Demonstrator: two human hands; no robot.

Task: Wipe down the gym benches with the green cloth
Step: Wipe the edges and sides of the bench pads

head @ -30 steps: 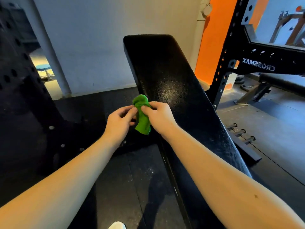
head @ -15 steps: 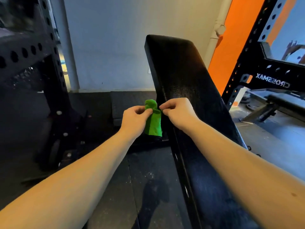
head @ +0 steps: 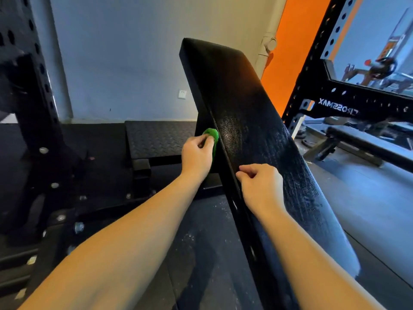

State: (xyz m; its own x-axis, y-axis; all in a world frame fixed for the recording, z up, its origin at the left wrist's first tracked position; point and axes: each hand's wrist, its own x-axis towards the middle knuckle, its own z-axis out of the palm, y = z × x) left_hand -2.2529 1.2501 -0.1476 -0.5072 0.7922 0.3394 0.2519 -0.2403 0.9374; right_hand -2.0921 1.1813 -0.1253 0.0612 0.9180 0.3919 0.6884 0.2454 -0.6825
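A long black padded bench (head: pixel 250 121) slopes up and away through the middle of the view. My left hand (head: pixel 196 156) grips the bunched green cloth (head: pixel 212 136) and holds it against the bench's left side edge; most of the cloth is hidden behind my fingers. My right hand (head: pixel 260 186) is lower down on the bench's left edge, fingers loosely curled, with nothing in it.
A black perforated rack upright (head: pixel 33 90) stands at the left. A second black rack with a crossbar (head: pixel 348 106) and another bench (head: pixel 368 142) are at the right. A diamond-plate step (head: pixel 156 139) lies on the dark rubber floor by the wall.
My right hand has let go of the cloth and dropped to the bench edge. My left hand now holds the cloth alone and has moved it up against the bench's side.
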